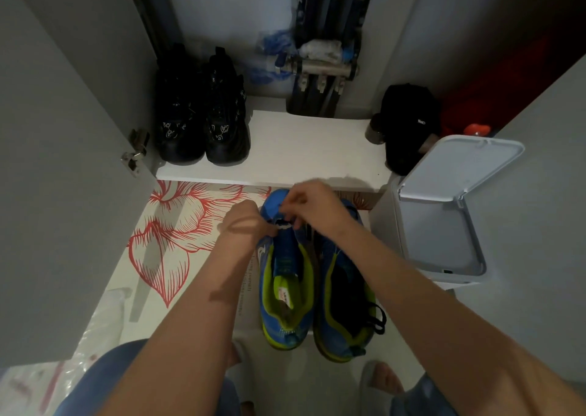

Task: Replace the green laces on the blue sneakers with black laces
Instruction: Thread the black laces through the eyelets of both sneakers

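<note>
Two blue mesh sneakers with lime-green lining stand side by side, toes toward the front edge of a white cupboard shelf (301, 152). The near sneaker (287, 289) is gripped at its forefoot by the left hand (244, 222). What seems a black lace end (280, 207) is pinched at its lowest eyelets by the right hand (312, 206). A looped black lace (379, 319) hangs at the heel of the far sneaker (344, 292).
</note>
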The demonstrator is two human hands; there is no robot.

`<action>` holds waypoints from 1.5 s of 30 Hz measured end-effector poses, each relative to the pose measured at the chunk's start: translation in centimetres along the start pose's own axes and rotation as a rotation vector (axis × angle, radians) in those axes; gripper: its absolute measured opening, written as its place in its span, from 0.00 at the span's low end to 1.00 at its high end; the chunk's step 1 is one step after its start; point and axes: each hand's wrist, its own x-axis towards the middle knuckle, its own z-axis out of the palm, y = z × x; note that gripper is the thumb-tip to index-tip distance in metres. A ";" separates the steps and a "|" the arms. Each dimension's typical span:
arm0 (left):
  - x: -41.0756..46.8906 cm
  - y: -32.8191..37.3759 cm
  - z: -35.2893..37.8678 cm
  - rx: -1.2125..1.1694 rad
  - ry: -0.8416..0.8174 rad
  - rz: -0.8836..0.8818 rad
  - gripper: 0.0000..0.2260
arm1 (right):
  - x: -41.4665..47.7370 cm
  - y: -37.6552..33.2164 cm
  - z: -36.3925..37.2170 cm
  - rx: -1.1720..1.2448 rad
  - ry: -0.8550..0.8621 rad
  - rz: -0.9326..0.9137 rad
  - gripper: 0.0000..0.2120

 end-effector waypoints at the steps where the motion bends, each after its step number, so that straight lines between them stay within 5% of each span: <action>1: 0.0 -0.1 -0.1 -0.025 0.003 -0.007 0.18 | 0.2 0.3 0.9 -0.075 -0.012 -0.002 0.04; 8: -0.1 -1.4 -0.5 -0.358 -0.149 -0.023 0.03 | 0.5 2.0 3.0 -0.477 0.020 -0.006 0.07; 14: -0.5 -1.6 -1.0 -0.297 -0.180 0.063 0.02 | 0.6 2.3 4.4 -0.580 0.117 -0.043 0.08; 24: -0.9 -0.9 -0.1 -0.509 -0.151 -0.030 0.10 | 0.7 3.0 4.8 -0.272 0.171 0.032 0.17; 31: -0.8 -0.4 1.1 -0.724 -0.122 -0.156 0.13 | 0.9 3.1 4.4 -0.188 0.065 -0.034 0.11; 35: 0.1 -1.3 0.5 -0.859 0.087 -0.055 0.07 | 1.3 3.4 2.9 -0.038 0.137 -0.069 0.09; 39: 0.3 -0.3 -1.6 -1.271 0.265 0.045 0.12 | 1.5 2.8 2.3 0.029 0.042 -0.154 0.07; 45: -0.3 0.9 -0.8 -1.076 0.241 0.100 0.05 | 1.4 1.4 2.7 0.013 0.070 -0.110 0.08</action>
